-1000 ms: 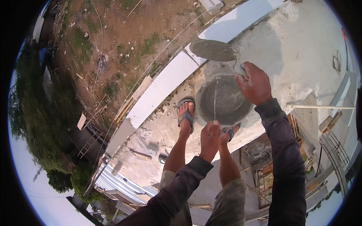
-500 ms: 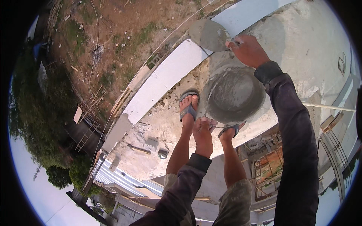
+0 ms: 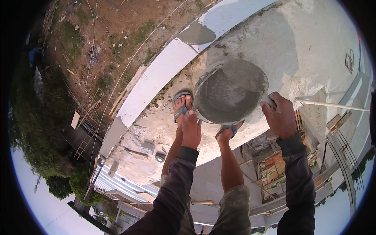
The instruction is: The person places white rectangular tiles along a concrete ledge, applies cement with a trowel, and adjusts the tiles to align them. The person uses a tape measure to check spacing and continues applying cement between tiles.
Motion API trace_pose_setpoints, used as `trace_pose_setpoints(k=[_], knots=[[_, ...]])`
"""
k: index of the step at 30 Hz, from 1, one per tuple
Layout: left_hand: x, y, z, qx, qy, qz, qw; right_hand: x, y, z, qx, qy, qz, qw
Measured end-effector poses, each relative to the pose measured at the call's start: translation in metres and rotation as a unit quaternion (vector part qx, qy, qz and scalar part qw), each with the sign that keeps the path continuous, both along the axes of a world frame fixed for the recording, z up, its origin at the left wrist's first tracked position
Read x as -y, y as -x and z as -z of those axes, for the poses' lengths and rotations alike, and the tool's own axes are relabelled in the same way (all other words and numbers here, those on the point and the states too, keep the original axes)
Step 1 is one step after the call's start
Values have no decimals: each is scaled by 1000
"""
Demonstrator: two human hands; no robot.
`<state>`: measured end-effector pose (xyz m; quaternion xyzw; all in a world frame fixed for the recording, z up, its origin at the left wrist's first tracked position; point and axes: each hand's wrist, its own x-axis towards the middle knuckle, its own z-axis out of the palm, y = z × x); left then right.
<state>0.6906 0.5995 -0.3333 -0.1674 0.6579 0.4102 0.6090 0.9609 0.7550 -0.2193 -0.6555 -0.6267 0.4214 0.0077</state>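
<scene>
A round bucket (image 3: 201, 103) with wet grey mortar around its inside stands on the concrete slab, close by my feet. My left hand (image 3: 191, 127) is closed at its near-left rim, where the wire handle was in its fingers; the exact grip is partly hidden. My right hand (image 3: 279, 115) is closed at the right side, thumb and fingers pinching the edge of a round, mortar-coated disc (image 3: 244, 86). This disc lies over the bucket's mouth and hides much of what is inside. Beyond the bucket, a patch of wet mortar (image 3: 198, 33) covers part of the white wall top (image 3: 160, 70).
My sandalled feet (image 3: 183, 105) stand on the slab. A hammer (image 3: 136, 152), a small grey block (image 3: 148, 145) and a tape measure (image 3: 160, 156) lie to the left. Past the wall the level drops to earth ground (image 3: 117, 23); an opening (image 3: 274, 172) with bars and timber lies lower right.
My right hand has brought the disc back from the wall top to the bucket. A mortar patch shows where the disc was. My left hand stays at the rim.
</scene>
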Motion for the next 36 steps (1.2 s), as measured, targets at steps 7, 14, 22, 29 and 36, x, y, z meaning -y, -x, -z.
trace_pose_setpoints(k=[7,14,22,29,36], knots=[[8,-2,4,41,-94,2,995,65,55,86,129,75,53,987],[-12,-7,-2,8,-129,9,992,51,-10,73,-58,195,75,976],[-13,2,7,3,-34,-24,999,-99,-6,16,-73,-28,-184,980],[-11,1,7,5,-61,-32,998,-182,58,59,119,-231,-277,925],[-14,-12,-2,-14,-30,-57,998,-176,57,56,112,-188,-164,962]])
